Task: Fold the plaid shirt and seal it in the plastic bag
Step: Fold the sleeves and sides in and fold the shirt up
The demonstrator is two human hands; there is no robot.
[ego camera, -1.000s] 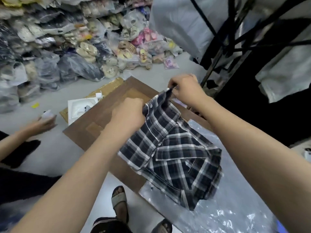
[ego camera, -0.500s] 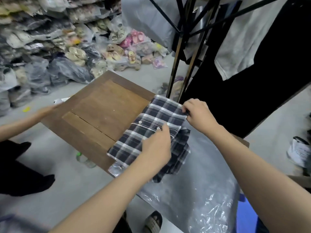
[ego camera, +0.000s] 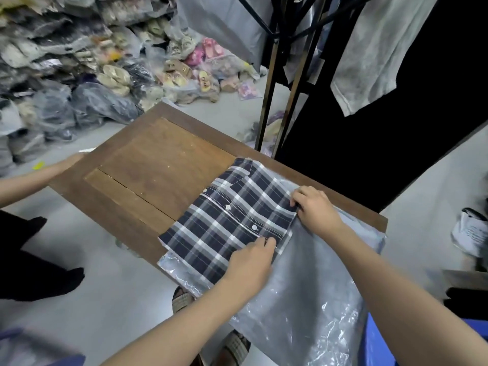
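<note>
My left hand (ego camera: 250, 262) and right hand (ego camera: 315, 211) pinch the folded plaid shirt (ego camera: 229, 220), flat atop the crinkly clear plastic bag (ego camera: 317, 286).

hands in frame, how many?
3. The left hand pinches the plaid shirt at its near edge; the right hand grips its right edge; another person's hand is at the table corner, far left. None looks hidden.

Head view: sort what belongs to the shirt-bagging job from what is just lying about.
Job: plaid shirt; plastic bag partly under it; left hand and right hand, both gripping the shirt's edge.
Lying about: heap of bagged shoes; clothes rack; hanging white garment.
</note>
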